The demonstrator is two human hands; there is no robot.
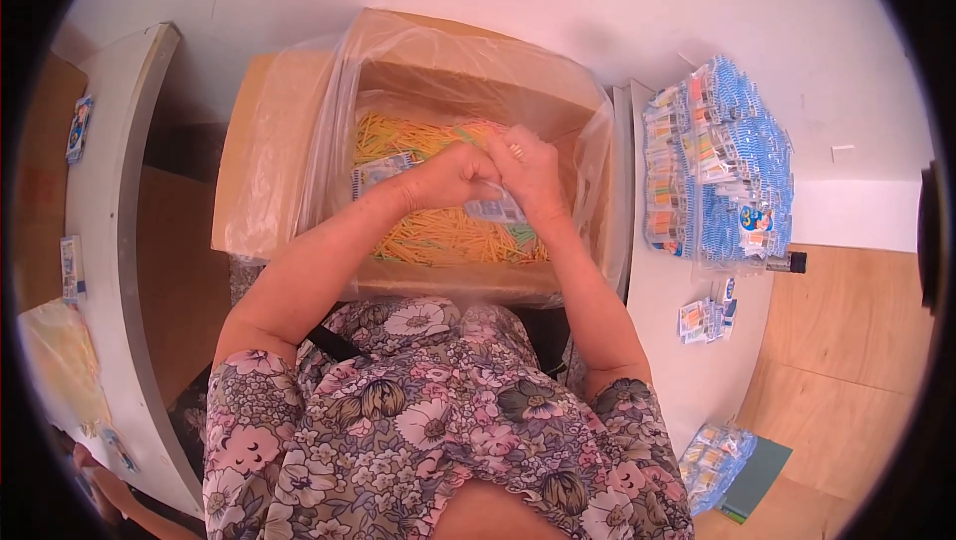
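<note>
Both hands meet above a cardboard box (261, 157) lined with clear plastic film. Thin yellow, orange and green sticks (438, 239) fill its bottom. My left hand (453, 175) is closed, its fingers bent against the right hand. My right hand (531, 174) is also closed, with the fingertips hidden. Between and below them shows a small clear plastic pouch (495, 208), gripped at its upper part; its contents cannot be made out. A bunch of small blue-and-clear packets (383, 172) lies on the sticks beside my left wrist.
Right of the box, a pale table (662, 286) carries a tall stack of blue-edged packets (737, 157) and a small loose pile (705, 319). More packets (715, 460) lie lower right, by a green board (762, 475). A white table (115, 271) stands left; another person's arm (119, 500) shows beyond.
</note>
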